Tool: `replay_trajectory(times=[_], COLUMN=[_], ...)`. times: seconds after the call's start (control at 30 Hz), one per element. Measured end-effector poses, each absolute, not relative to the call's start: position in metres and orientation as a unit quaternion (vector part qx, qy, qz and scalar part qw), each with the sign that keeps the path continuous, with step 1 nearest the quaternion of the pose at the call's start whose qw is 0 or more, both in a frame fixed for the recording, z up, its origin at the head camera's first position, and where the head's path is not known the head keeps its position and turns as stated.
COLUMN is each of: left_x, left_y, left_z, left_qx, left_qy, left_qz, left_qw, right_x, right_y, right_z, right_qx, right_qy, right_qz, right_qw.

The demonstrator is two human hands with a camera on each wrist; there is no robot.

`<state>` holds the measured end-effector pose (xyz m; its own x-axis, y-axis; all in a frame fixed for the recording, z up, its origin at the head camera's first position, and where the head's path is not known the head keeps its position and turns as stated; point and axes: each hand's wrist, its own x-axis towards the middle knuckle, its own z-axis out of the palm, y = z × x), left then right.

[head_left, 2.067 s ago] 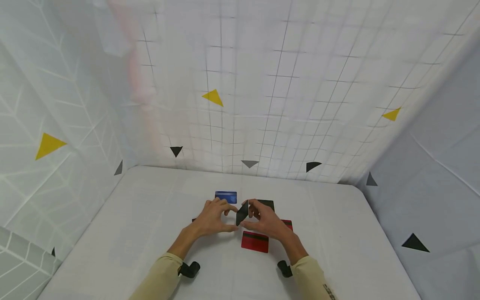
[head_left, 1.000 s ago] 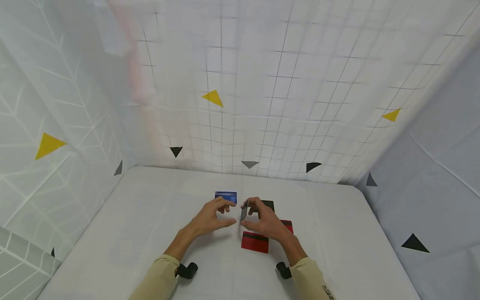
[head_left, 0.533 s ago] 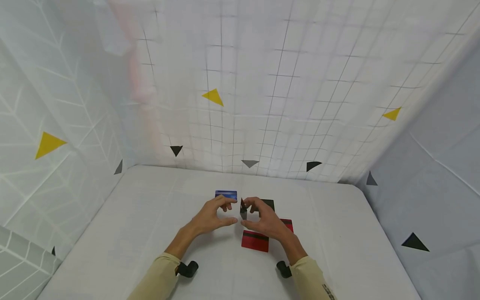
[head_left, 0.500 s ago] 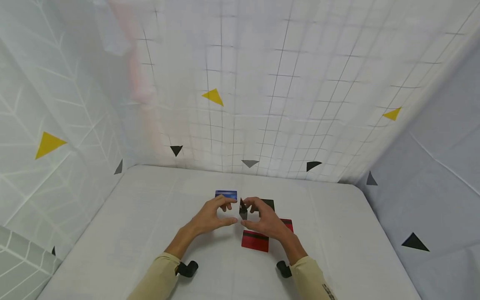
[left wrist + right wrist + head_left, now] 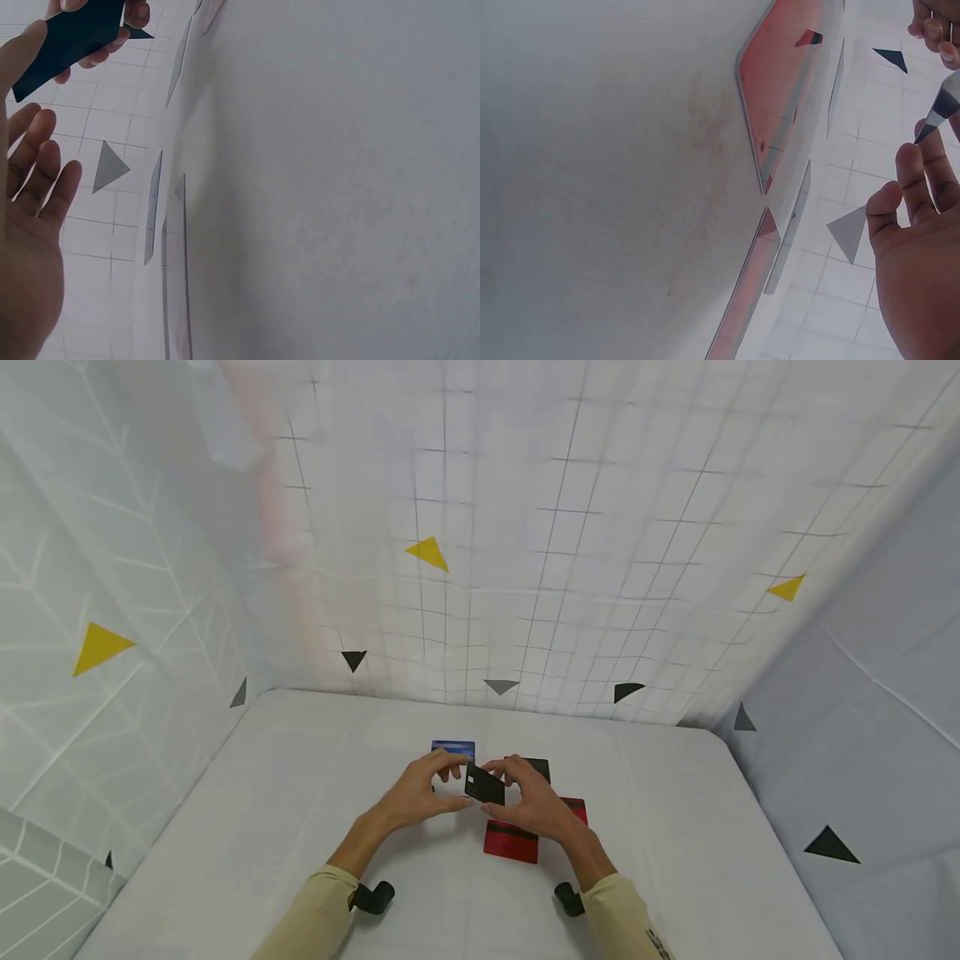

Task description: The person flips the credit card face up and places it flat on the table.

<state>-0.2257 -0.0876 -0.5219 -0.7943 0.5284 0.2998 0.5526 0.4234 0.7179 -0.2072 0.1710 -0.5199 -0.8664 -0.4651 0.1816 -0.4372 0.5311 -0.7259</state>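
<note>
A black bank card (image 5: 485,785) with a pale chip is held up above the table between both hands, its chip side showing in the head view. My left hand (image 5: 411,792) pinches its left end, the thumb lying against the card (image 5: 71,41) in the left wrist view. The right hand (image 5: 534,800) grips the opposite end between thumb and fingers. Part of the card (image 5: 495,792) is seen near edge-on in the right wrist view, by the right fingers (image 5: 909,166). Both sleeves are beige.
On the white table (image 5: 675,827) lie a blue card (image 5: 453,747) behind the left hand, a dark card (image 5: 540,767) behind the right hand, and two red cards, one in front (image 5: 512,843), one partly hidden (image 5: 577,808). White sheets with triangle markers surround the table.
Half a second ago the card stood nearly edge-on in the right hand, apart from the left. It has turned to show its chip side, and the left hand now pinches its left end.
</note>
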Motion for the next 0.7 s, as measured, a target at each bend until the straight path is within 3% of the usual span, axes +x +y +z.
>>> replay_trajectory(times=[0.7], left_x=[-0.2251], left_y=[-0.0895], left_z=[-0.5232], left_qx=[-0.310], left_qy=[-0.861], left_qz=[-0.402], left_qw=[0.018], right_x=[-0.2066], right_y=[0.1761], right_z=[-0.5183], right_qx=[-0.246], right_qy=[0.893], right_qz=[-0.376], right_qw=[0.022])
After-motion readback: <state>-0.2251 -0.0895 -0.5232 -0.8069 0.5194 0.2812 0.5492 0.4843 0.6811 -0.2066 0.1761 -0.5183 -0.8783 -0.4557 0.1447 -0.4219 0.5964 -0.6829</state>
